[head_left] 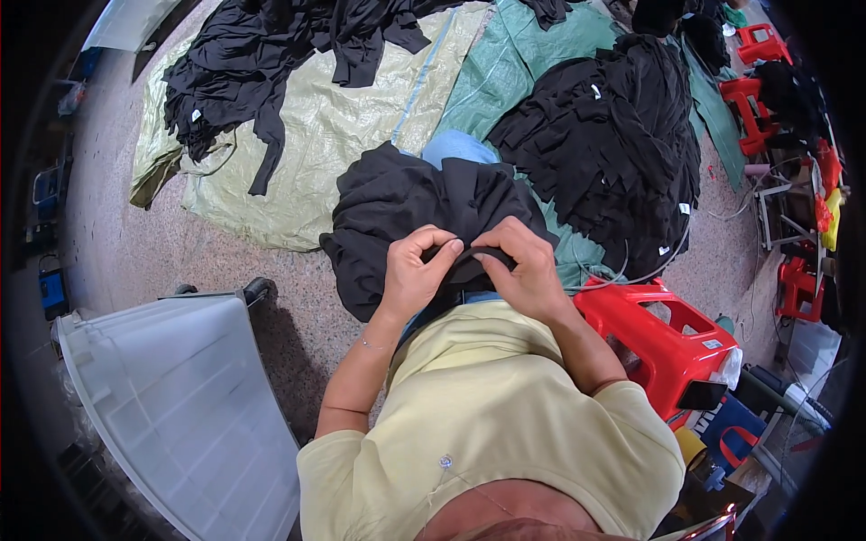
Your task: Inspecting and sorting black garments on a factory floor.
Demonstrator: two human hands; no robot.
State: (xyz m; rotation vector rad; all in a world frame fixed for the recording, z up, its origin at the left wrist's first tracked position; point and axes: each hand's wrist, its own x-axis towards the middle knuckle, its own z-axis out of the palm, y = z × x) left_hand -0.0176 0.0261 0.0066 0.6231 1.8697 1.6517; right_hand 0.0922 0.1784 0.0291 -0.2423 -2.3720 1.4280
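Observation:
A black garment [388, 194] lies bunched across my lap, draping over my knees. My left hand [417, 266] pinches a folded edge of it between thumb and fingertips. Close beside it, my right hand [521, 263] pinches the same edge, with the thumb and forefinger pressed together. A short stretch of the cloth runs between the two hands. The kind of garment cannot be made out from its folds.
Piles of black garments lie ahead on a pale yellow woven sheet [311, 135] and a green sheet [492, 63]. To my left stands a white plastic bin [189, 406]. A red stool [654, 334] is at my right, with a phone [702, 395] beside it.

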